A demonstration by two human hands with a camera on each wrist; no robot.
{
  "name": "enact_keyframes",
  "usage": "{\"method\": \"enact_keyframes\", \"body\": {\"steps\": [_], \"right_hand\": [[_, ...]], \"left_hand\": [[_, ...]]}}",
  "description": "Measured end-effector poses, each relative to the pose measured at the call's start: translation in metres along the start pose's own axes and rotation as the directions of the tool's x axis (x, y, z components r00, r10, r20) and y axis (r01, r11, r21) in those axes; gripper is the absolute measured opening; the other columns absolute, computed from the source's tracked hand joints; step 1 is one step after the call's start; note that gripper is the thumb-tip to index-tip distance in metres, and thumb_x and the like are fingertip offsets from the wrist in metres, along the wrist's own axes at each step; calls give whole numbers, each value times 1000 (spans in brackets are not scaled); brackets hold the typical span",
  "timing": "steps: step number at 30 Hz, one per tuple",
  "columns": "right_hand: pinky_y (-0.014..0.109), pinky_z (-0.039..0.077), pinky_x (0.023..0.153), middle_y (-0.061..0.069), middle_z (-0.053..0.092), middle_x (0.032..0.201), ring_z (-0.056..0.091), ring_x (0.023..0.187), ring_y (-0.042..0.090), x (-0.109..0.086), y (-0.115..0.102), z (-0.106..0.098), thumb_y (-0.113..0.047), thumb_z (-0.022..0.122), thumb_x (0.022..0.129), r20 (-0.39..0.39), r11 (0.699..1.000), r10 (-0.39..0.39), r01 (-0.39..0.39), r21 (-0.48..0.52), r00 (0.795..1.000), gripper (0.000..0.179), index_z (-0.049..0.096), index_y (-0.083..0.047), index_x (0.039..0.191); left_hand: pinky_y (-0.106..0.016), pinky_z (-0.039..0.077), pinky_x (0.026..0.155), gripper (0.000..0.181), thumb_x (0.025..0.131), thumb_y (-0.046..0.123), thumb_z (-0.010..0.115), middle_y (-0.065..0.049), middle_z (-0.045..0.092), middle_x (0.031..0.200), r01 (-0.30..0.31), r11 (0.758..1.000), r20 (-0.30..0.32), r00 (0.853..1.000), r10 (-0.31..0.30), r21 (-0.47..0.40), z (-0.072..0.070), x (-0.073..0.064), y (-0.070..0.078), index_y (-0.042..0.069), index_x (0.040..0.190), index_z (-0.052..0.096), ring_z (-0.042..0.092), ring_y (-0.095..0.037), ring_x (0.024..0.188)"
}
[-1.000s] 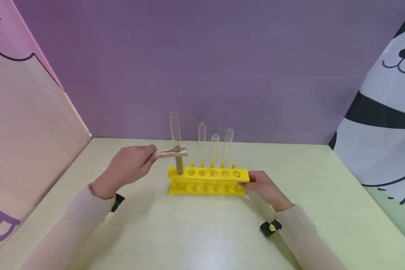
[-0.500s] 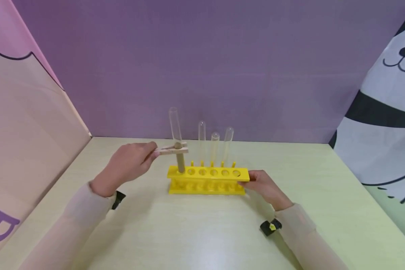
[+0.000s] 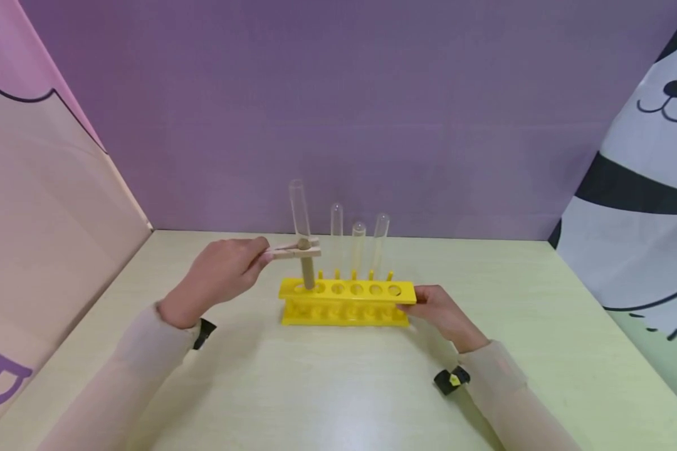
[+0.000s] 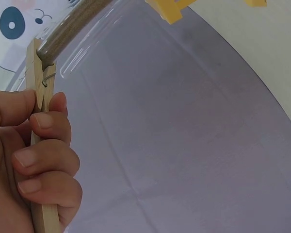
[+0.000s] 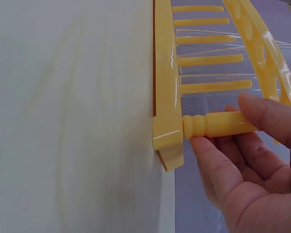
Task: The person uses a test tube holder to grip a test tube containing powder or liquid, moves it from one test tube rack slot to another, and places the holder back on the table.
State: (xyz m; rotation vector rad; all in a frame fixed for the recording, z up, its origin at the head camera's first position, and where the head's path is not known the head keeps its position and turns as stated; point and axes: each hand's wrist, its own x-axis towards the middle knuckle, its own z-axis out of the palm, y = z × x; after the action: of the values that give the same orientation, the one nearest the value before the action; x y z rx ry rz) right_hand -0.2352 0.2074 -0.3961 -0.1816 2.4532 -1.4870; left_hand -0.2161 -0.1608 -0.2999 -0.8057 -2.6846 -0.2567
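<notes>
My left hand (image 3: 221, 270) grips a wooden test tube clamp (image 3: 284, 252), its fingers curled round the handle in the left wrist view. The clamp's jaws hold a glass test tube (image 3: 299, 207) with a grey-brown filling (image 4: 70, 31) in its lower part. This tube leans slightly, its bottom over the left end of the yellow test tube rack (image 3: 346, 291), between the first two holes. My right hand (image 3: 437, 310) holds the rack's right end, thumb and fingers round its end post (image 5: 223, 124) in the right wrist view.
Behind the rack's top, three clear test tubes stand upside down on pegs, a tall one (image 3: 336, 232), a shorter one (image 3: 358, 244) and a right one (image 3: 380, 235). The pale table (image 3: 338, 376) meets a purple back wall (image 3: 338, 113).
My left hand has raised the clamp and test tube a little and shifted them right, from the first hole toward the second. My right hand and the rack have not visibly moved.
</notes>
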Motion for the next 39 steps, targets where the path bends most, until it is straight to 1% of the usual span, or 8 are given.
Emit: {"method": "enact_keyframes", "body": {"steps": [4,8,17,21,28,35,39], "right_hand": [[36,47,88,19,59,124,56,95,18,-1,0,0,-6,64,88,-6,1000,5,-5,6,1000,37,57,6,122],[36,47,89,19,59,124,56,94,18,0,2,0,-6,64,88,-9,1000,16,-16,5,1000,37,57,6,122],[39,46,91,19,60,123,57,96,19,-1,2,0,-6,63,88,0,1000,7,-7,1,1000,37,57,6,122],[41,44,92,17,60,122,57,98,19,-1,3,0,-6,63,87,0,1000,12,-12,14,1000,36,58,5,122],[38,47,89,18,61,122,59,98,19,0,6,-1,-4,61,88,25,999,-39,38,32,999,36,57,6,122],[38,47,88,17,61,121,59,97,19,1,5,-1,-5,62,88,20,999,-29,29,24,999,36,57,5,122],[38,47,87,17,61,121,58,95,19,0,5,-2,-6,62,88,14,1000,-25,25,20,1000,36,58,5,122]], "left_hand": [[-27,32,49,15,95,22,56,4,40,57,-3,1000,0,1000,3,-2,3,3,2,8,90,59,34,-12,48],[-27,33,50,16,95,22,56,4,40,57,8,1000,19,1000,-7,-12,5,5,4,8,92,60,34,-13,48],[-26,33,50,16,95,23,56,3,41,58,25,999,42,999,-24,-22,9,6,6,8,92,60,35,-13,49],[-26,33,50,16,96,23,56,4,40,57,18,1000,46,999,-17,-21,12,7,7,8,92,59,35,-13,49],[-26,32,50,16,95,23,56,4,38,57,5,1000,53,999,-4,-23,15,7,9,8,90,58,33,-12,48],[-26,30,49,17,95,24,56,5,37,56,-8,1000,48,999,9,-16,25,5,8,10,85,55,32,-11,47],[-26,30,49,16,95,22,57,5,37,56,-22,1000,31,999,22,-22,28,5,8,10,84,55,32,-11,47]]}}
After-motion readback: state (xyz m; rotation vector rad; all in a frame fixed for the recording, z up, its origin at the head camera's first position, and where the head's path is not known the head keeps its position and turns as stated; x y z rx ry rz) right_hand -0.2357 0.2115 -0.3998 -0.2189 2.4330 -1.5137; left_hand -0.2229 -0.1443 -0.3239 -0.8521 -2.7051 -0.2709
